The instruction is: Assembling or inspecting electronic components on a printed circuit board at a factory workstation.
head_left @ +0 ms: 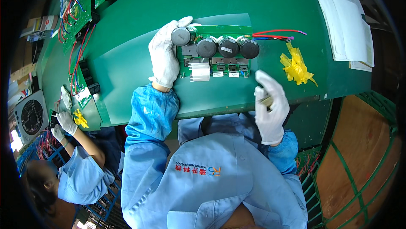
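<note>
My left hand (pixel 165 55), in a white glove, grips the left end of a green circuit board (pixel 224 30), its thumb and fingers around the edge. Several round black capacitors (pixel 228 48) stand in a row on the board, above a silver heat sink (pixel 199 71) and small parts with white labels. Red and blue wires (pixel 277 32) run off the board's right end. Apart from the board, near the table's front edge, my gloved right hand (pixel 272 110) is curled around a small yellowish-brown thing (pixel 266 101), mostly hidden by the fingers.
Crumpled yellow strips (pixel 297 66) lie right of the board, with white papers (pixel 344 28) beyond. More wired circuit boards (pixel 80 15) line the left side. A co-worker's gloved hands (pixel 66 122) handle a dark part near a fan (pixel 31 112). A clear sheet (pixel 122 60) lies underneath.
</note>
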`<act>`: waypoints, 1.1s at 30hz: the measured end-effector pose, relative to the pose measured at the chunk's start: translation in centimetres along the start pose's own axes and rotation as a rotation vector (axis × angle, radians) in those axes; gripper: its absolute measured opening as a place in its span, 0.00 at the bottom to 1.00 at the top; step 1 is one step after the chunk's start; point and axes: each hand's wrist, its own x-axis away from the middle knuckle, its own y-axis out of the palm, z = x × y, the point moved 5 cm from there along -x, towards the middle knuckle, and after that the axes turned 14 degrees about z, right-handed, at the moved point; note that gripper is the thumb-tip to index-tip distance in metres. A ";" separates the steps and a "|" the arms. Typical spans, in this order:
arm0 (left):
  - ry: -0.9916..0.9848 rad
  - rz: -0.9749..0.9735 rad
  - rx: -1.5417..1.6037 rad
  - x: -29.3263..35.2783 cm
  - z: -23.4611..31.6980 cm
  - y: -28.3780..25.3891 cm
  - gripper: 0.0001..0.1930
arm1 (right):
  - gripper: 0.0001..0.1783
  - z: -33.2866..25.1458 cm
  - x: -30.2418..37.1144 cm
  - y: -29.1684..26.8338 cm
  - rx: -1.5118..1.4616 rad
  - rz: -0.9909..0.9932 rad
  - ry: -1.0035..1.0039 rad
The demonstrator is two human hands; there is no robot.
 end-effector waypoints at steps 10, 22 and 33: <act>-0.292 -0.088 0.270 1.4 2.4 2.3 0.20 | 0.28 1.5 -4.6 1.4 0.217 -0.217 -0.150; -0.280 -0.311 0.321 5.1 4.8 0.4 0.33 | 0.43 -0.2 -6.7 1.3 0.018 -0.143 -0.085; -0.107 -0.293 -0.045 6.9 3.3 1.1 0.22 | 0.19 2.0 -3.8 -1.3 0.142 -0.073 -0.223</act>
